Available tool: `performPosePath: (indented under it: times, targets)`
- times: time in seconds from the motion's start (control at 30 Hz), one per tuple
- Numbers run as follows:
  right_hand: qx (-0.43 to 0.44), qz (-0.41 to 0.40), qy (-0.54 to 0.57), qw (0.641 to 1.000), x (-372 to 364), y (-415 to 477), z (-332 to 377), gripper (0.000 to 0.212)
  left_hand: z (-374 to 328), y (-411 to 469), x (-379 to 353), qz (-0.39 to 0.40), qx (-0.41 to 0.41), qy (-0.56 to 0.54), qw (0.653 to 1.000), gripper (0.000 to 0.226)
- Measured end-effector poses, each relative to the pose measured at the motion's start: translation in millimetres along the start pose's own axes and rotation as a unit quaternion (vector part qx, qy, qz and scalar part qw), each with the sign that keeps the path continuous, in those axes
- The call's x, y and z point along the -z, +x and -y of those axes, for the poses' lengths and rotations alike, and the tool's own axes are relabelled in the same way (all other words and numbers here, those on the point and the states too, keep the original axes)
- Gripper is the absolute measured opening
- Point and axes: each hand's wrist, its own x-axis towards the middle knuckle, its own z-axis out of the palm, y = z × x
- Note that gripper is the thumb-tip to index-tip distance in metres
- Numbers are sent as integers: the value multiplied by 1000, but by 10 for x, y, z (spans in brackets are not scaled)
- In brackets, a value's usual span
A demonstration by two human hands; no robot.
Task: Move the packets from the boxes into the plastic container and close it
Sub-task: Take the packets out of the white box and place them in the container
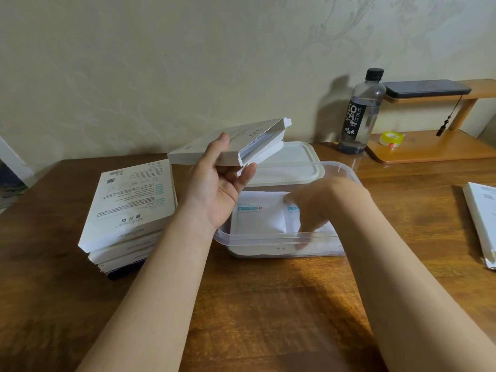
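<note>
My left hand (220,189) grips a flat white box (212,149) with its end flap open, held in the air above the table, left of the clear plastic container (268,237). White packets (257,216) with blue labels lie inside the container. My right hand (314,208) reaches down into the container, fingers pointing down onto the packets; it is blurred, and whether it pinches one I cannot tell. The container's white lid (292,162) lies just behind it. A stack of several white boxes (128,208) sits at the left.
A dark-labelled water bottle (359,111) stands at the back right beside a wooden shelf (434,149) that carries a yellow tape roll (391,138) and a black phone (426,88). Another white box (483,218) lies at the right edge. The wooden table (268,304) is backed by a wall.
</note>
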Motion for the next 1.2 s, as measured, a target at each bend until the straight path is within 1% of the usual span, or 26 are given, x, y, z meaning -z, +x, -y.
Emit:
performPosePath:
  times: [0.07,0.1,0.13,0.17,0.2,0.23,0.3,0.33,0.37,0.43,0.53,0.7,0.77,0.83,1.0,1.1,1.2]
  targets:
    - [5,0,1,1000,50,-74,-20,89,4,0,-5,0,0,-1,1000,19]
    - [7,-11,18,1000,91,-136,-53,93,2,-2,-7,1,0,2,1000,20]
    - [6,-34,51,998,142,-211,-96,95,-1,-2,-6,3,1,6,1000,21]
    - [8,-74,95,993,201,-294,-144,92,-2,-4,-7,6,2,10,1000,22]
    - [14,-129,143,981,257,-367,-190,85,-4,-8,-6,9,2,14,1000,23]
    - [25,-198,192,961,302,-424,-228,72,-5,-11,-5,13,1,16,1000,25]
    - [65,-339,281,895,355,-483,-246,43,-2,-15,0,25,-7,15,1000,32]
    - [85,-384,305,867,373,-500,-230,34,2,-14,4,31,-12,12,999,36]
    - [100,-408,313,852,386,-506,-198,29,7,-11,8,34,-15,11,999,40]
    - [117,-416,305,849,376,-478,-129,28,9,-11,7,34,-16,14,999,40]
    - [127,-405,292,857,340,-384,-81,34,-1,-12,-11,27,-7,13,1000,28]
    - [139,-375,275,874,307,-299,1,48,-16,6,-3,23,-6,10,1000,25]
    - [149,-366,259,881,285,-277,50,48,-23,2,-6,27,-4,10,1000,23]
    - [157,-369,256,880,270,-244,69,45,-27,-4,-10,28,-3,13,1000,23]
    - [157,-418,231,865,265,-208,88,35,-33,-6,-1,5,-12,17,1000,26]
    - [150,-437,237,854,278,-193,99,23,-33,2,5,-10,-15,15,1000,28]
    - [146,-456,243,844,290,-197,75,10,-30,-3,9,-7,-15,20,1000,25]
